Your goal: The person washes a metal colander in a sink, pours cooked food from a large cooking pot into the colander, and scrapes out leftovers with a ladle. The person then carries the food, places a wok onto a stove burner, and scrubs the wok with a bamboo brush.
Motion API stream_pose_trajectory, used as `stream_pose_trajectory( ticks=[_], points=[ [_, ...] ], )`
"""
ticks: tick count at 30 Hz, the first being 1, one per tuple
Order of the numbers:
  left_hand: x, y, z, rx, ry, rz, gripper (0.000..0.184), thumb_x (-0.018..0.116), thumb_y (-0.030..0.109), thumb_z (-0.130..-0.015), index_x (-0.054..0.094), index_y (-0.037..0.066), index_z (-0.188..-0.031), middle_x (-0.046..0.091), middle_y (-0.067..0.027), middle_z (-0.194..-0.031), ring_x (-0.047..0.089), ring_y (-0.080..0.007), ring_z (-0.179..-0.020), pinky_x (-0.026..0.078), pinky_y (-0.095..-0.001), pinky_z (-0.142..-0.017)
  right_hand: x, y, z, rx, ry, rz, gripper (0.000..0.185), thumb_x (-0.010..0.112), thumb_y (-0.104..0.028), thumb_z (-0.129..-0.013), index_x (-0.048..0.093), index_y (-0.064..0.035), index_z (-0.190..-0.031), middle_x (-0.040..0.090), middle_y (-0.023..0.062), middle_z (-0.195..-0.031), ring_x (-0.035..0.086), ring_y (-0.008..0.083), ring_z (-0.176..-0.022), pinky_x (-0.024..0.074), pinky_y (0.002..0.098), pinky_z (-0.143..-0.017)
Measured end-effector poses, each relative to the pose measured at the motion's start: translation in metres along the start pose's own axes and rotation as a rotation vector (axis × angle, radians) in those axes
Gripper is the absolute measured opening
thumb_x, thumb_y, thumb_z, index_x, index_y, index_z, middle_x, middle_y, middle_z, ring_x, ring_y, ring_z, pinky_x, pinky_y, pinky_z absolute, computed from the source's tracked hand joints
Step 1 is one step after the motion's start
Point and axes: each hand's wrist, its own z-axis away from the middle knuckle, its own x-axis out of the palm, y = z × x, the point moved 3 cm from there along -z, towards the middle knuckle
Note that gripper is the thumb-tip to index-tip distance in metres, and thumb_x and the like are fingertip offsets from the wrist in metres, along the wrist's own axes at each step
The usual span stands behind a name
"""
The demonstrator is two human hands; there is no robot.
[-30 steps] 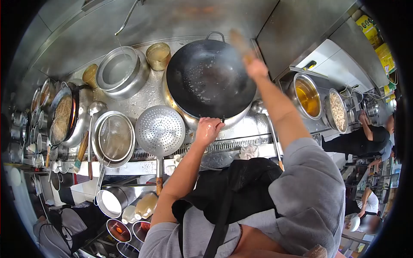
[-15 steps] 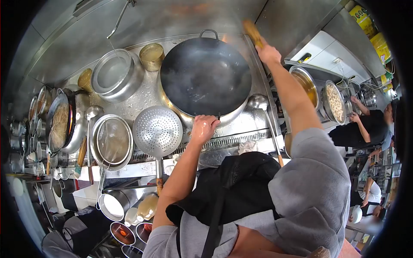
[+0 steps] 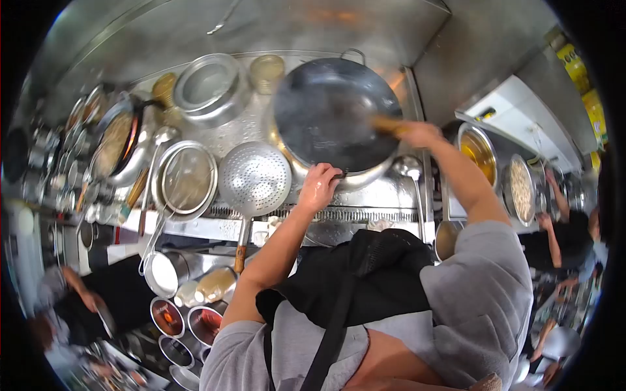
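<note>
A large dark wok sits on the burner in front of me, its inside bare and a loop handle at its far rim. My left hand is closed at the wok's near edge, around its near handle, which the fingers mostly hide. Gripped in my right hand is a bamboo wok brush, blurred by motion. The brush reaches over the right side of the wok; whether its tip touches the metal I cannot tell. Left of my left hand lies a perforated skimmer, and a steel ladle rests right of the wok.
Stacked steel bowls and a tin stand back left. A fine strainer rests over a pot. To the right are a pot of yellow liquid and a pan of pale pieces. Other people work at both sides.
My right hand has brought the brush down and toward me, from beyond the wok's far right rim to over its right side. My left hand stays at the handle. The camera view has shifted.
</note>
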Motion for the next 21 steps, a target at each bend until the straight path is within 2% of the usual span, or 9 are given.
stream_pose_trajectory(
  ticks=[2,4,6,8,13,17,19,20,21],
  points=[
    [-0.027,0.017,0.029,-0.059,0.068,0.010,0.029,0.067,0.009,-0.084,0.063,0.008,-0.112,0.059,-0.0148,-0.114,0.055,-0.0348,-0.108,0.045,-0.0433,-0.094,-0.045,0.068,0.007,0.290,0.304,0.086,0.045,0.053,-0.044,-0.093,0.060,-0.0143,-0.125,0.069,0.0149,-0.110,0.066,0.0324,-0.103,0.0518,0.0440,-0.083],
    [-0.051,0.022,0.080,-0.231,0.060,0.033,0.037,0.066,0.008,-0.083,0.059,0.008,-0.120,0.058,-0.0166,-0.119,0.053,-0.0361,-0.120,0.044,-0.0421,-0.100,-0.042,0.129,0.019,0.141,0.569,-0.613,0.044,0.054,-0.039,-0.097,0.053,-0.0139,-0.133,0.066,0.0111,-0.096,0.066,0.0221,-0.084,0.0537,0.0360,-0.070],
    [-0.072,0.011,0.148,-0.382,0.042,-0.024,0.031,0.066,0.008,-0.083,0.062,0.006,-0.114,0.060,-0.0167,-0.115,0.056,-0.0350,-0.115,0.046,-0.0417,-0.097,-0.008,0.151,0.047,-0.047,0.736,-0.766,0.064,0.059,-0.035,-0.096,0.035,-0.0066,-0.148,0.051,0.0155,-0.136,0.060,0.0224,-0.105,0.0496,0.0356,-0.092],
    [-0.086,0.028,0.194,-0.476,0.146,-0.141,0.026,0.065,0.007,-0.083,0.064,0.006,-0.109,0.061,-0.0163,-0.112,0.058,-0.0353,-0.109,0.048,-0.0420,-0.093,0.062,0.164,0.072,-0.116,0.799,-0.693,0.068,0.059,-0.030,-0.096,0.028,-0.0009,-0.150,0.042,0.0190,-0.146,0.045,0.0281,-0.129,0.0386,0.0387,-0.107],
    [-0.120,0.183,0.199,-0.455,0.433,-0.396,0.020,0.063,0.005,-0.084,0.064,0.005,-0.104,0.062,-0.0151,-0.107,0.060,-0.0344,-0.102,0.049,-0.0410,-0.087,0.271,0.166,0.102,-0.216,0.216,-0.909,0.062,0.061,-0.023,-0.095,0.035,0.0003,-0.146,0.048,0.0180,-0.136,0.049,0.0269,-0.121,0.0372,0.0365,-0.104],
    [-0.075,0.233,0.214,-0.531,0.309,-0.094,0.015,0.061,0.012,-0.092,0.066,0.004,-0.105,0.066,-0.0119,-0.103,0.066,-0.0254,-0.091,0.054,-0.0371,-0.076,0.277,0.141,0.134,-0.169,-0.222,-0.997,0.061,0.066,-0.020,-0.092,0.038,0.0004,-0.142,0.057,0.0150,-0.122,0.059,0.0243,-0.103,0.0495,0.0337,-0.088],
    [-0.024,0.203,0.269,-0.988,0.204,1.262,0.027,0.060,0.027,-0.095,0.066,0.006,-0.111,0.070,-0.0076,-0.107,0.068,-0.0251,-0.093,0.057,-0.0391,-0.072,0.286,0.152,0.118,-0.087,-0.436,-0.829,0.070,0.072,-0.028,-0.088,0.039,-0.0063,-0.146,0.059,0.0135,-0.123,0.059,0.0217,-0.108,0.0472,0.0329,-0.093],
    [0.012,0.171,0.322,-1.450,0.154,0.957,0.044,0.058,0.039,-0.095,0.061,0.008,-0.126,0.064,-0.0143,-0.124,0.068,-0.0243,-0.098,0.056,-0.0411,-0.083,0.309,0.172,0.082,-0.254,-0.439,-0.600,0.074,0.075,-0.030,-0.085,0.039,-0.0091,-0.146,0.061,0.0148,-0.123,0.061,0.0239,-0.108,0.0484,0.0347,-0.093],
    [0.023,0.194,0.350,-1.469,0.248,0.984,0.044,0.058,0.039,-0.095,0.061,0.008,-0.126,0.064,-0.0143,-0.124,0.068,-0.0243,-0.098,0.056,-0.0411,-0.083,0.296,0.154,0.080,-0.432,-0.431,-0.295,0.063,0.068,-0.020,-0.090,0.038,-0.0007,-0.142,0.060,0.0182,-0.124,0.064,0.0271,-0.102,0.0515,0.0384,-0.089]
  ],
)
